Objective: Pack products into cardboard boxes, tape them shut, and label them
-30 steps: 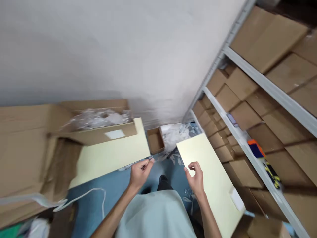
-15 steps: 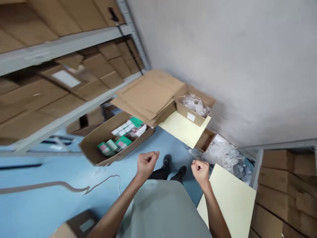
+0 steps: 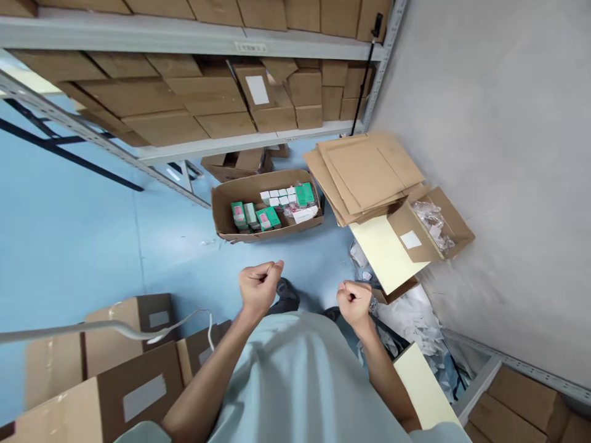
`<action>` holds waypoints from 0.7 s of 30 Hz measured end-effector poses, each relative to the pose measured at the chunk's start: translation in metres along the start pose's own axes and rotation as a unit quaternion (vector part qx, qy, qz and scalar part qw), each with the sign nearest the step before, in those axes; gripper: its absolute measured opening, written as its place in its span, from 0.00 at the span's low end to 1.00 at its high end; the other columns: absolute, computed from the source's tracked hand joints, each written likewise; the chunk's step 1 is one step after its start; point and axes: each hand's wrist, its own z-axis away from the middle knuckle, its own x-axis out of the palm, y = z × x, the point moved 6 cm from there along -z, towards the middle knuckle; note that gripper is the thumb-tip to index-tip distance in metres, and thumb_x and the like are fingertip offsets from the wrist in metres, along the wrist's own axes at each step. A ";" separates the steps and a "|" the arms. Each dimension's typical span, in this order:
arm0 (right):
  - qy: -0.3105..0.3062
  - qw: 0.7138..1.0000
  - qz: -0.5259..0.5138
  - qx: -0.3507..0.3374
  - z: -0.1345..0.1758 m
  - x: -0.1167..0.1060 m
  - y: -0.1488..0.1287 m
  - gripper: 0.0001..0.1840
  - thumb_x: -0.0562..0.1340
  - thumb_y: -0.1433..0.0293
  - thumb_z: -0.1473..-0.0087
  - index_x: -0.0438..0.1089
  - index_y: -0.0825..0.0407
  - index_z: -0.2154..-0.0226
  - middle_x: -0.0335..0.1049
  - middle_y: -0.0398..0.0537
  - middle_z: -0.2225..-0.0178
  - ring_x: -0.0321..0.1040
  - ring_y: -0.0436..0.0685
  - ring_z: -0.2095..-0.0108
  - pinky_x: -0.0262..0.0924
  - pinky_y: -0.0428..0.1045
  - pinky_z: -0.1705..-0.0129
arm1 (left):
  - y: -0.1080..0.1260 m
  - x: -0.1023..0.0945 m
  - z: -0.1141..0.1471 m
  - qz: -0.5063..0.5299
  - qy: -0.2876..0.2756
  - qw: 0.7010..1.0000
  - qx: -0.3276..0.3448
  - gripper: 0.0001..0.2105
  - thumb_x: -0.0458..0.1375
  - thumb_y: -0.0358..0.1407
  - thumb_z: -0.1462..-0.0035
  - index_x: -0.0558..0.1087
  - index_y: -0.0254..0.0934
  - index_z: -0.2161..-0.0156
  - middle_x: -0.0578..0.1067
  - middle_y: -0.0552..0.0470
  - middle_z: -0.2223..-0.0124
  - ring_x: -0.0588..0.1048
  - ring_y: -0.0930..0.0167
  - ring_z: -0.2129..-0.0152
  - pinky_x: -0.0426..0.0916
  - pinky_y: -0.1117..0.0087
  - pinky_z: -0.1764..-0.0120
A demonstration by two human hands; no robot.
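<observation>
My left hand [image 3: 259,287] is curled into a fist in front of my body, with nothing seen in it. To its right, my right hand [image 3: 354,303] is also a fist, and no object shows in its curled fingers. Neither hand touches anything. Beyond them on the blue floor stands an open cardboard box [image 3: 221,220] with several small green-and-white boxes [image 3: 268,218] and some clear plastic inside. Right of that, a stack of flattened cardboard [image 3: 364,172] lies on a pale yellow board [image 3: 385,255], beside a carton [image 3: 455,215] holding crumpled clear plastic.
Metal shelving [image 3: 194,38] full of cardboard boxes runs across the back. A black pole [image 3: 363,86] leans on its end post. White scrap paper [image 3: 418,320] is heaped at right. Large cartons [image 3: 92,394] and a white cable [image 3: 124,329] are at lower left. A grey wall [image 3: 508,135] bounds the right.
My view has turned left, so the shelving now runs nearly level and more cartons show at lower left. Both hands stay in fists before my body.
</observation>
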 end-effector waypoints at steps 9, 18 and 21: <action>-0.002 0.999 -0.018 -0.048 -0.103 0.150 -0.044 0.23 0.56 0.77 0.41 0.39 0.45 0.74 0.36 0.35 0.78 0.36 0.47 0.79 0.38 0.48 0.78 | -0.038 -0.078 -0.095 0.062 -0.027 0.998 -0.020 0.29 0.61 0.43 0.39 0.46 0.41 0.81 0.45 0.59 0.80 0.45 0.77 0.81 0.46 0.69 0.78; -0.024 0.999 0.019 -0.025 -0.184 0.233 -0.033 0.26 0.58 0.73 0.36 0.39 0.45 0.75 0.37 0.34 0.79 0.34 0.47 0.79 0.38 0.50 0.77 | -0.077 -0.117 -0.188 0.084 0.026 0.995 -0.056 0.30 0.63 0.42 0.38 0.50 0.41 0.83 0.49 0.59 0.82 0.50 0.77 0.83 0.50 0.69 0.78; -0.047 0.998 0.037 -0.009 -0.219 0.252 -0.007 0.26 0.58 0.71 0.35 0.38 0.44 0.75 0.37 0.35 0.80 0.35 0.48 0.78 0.39 0.49 0.77 | -0.086 -0.111 -0.219 0.078 0.036 0.994 -0.062 0.30 0.64 0.41 0.38 0.51 0.40 0.83 0.50 0.59 0.83 0.50 0.78 0.84 0.49 0.69 0.78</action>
